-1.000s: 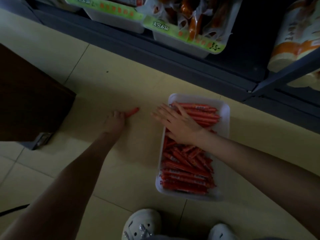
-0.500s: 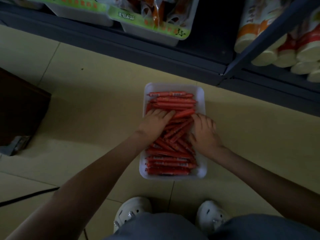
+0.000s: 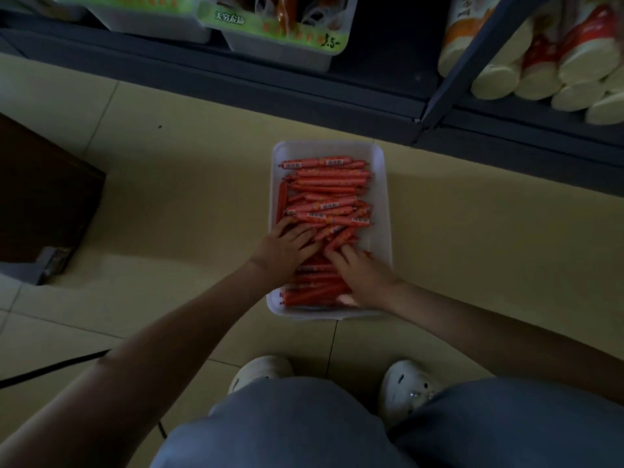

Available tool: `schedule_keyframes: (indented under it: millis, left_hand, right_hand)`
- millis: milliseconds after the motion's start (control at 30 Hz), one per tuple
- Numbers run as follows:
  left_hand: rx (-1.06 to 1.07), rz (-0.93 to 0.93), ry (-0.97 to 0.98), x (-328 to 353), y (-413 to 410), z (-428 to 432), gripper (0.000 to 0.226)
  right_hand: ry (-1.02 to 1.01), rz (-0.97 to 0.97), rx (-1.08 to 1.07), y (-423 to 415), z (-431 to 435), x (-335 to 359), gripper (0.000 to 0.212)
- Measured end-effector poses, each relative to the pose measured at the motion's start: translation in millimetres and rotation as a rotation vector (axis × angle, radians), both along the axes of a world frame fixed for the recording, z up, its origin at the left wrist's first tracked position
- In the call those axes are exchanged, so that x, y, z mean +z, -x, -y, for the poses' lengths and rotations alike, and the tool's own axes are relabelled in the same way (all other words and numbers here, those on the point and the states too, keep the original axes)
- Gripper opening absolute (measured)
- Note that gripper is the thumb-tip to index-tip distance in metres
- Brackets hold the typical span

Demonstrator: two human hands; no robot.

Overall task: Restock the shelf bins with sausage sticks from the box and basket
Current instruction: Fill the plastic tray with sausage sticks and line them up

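Floor tile (image 3: 189,170), pale and dim, fills most of what I can see, with the dark shelf (image 3: 270,92) running across the far side and the shelf bins (image 3: 280,55) sitting on it, green-labelled and well apart from the person crouching below. On the floor between the shelf and the person's white shoes (image 3: 260,371) lies a white tray (image 3: 384,197), its long side running near to far. It is heaped with sausage sticks (image 3: 326,184). Those in the far half lie neatly crosswise, left to right. The ones in the middle are tilted, slanting from near-left to far-right. Both hands are down in the near half of the tray. The left hand (image 3: 287,246) lies palm-down by the left rim with its fingers spread flat over the slanted sticks. The right hand (image 3: 359,270) rests just beside it toward the right rim, fingers loose on the pile. Neither plainly grips anything. The slanted sticks lie directly under the fingertips of both hands, a little closer to the left one. To my eye, squaring them means turning them crosswise to match the far rows.
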State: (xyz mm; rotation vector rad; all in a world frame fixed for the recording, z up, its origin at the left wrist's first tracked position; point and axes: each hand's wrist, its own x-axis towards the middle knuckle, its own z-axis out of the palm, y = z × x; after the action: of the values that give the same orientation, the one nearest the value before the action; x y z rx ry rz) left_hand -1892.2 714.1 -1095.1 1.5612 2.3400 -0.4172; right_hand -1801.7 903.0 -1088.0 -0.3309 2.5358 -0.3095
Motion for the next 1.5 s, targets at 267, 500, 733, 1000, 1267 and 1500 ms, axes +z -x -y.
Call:
schedule_keyframes:
  millis: [267,500,733,1000,1267,1500]
  left_hand:
    - [0.134,-0.040,-0.180,-6.3,0.2,-7.6,0.027]
    - [0.263,-0.032,-0.220,-7.2,14.4,-4.0,0.056]
    - [0.095,0.000,-0.173,-2.2,10.3,0.1,0.075]
    - [0.115,-0.002,0.015,0.9,-0.5,1.9,0.110]
    - [0.169,0.127,-0.217,-7.5,-14.2,-1.8,0.083]
    - [0.039,0.001,-0.236,-13.1,-7.6,5.0,0.072]
  right_hand:
    - [0.072,0.294,-0.332,22.5,-4.2,-19.6,0.127]
    - [0.120,0.276,-0.362,30.4,-10.6,-21.4,0.112]
    - [0.154,0.099,-0.133,13.5,2.6,-10.5,0.064]
    - [0.081,0.241,-0.037,16.6,-10.0,-1.8,0.101]
    - [-0.136,0.123,0.019,20.1,-13.2,-2.5,0.128]
    - [-0.089,0.435,-0.002,38.2,-19.1,1.0,0.127]
